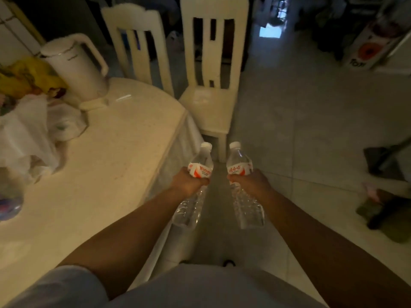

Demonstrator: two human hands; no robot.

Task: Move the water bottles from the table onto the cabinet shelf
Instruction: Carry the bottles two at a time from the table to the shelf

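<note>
I hold two clear water bottles with white caps and red-and-white labels out in front of me, over the floor just off the table's right edge. My left hand (189,181) is wrapped around the left bottle (201,167) at its label. My right hand (251,182) grips the right bottle (239,165) the same way. Both bottles lean with their caps pointing away from me. The cream table (106,165) lies to my left. No cabinet shelf shows in this view.
On the table stand a white kettle (75,70), a yellow bag (24,78), a paper roll (65,127) and white plastic bags (22,134). Two cream chairs (211,85) stand ahead. Tiled floor (311,130) stretches to the right, with shoes (382,210) and a box (369,47).
</note>
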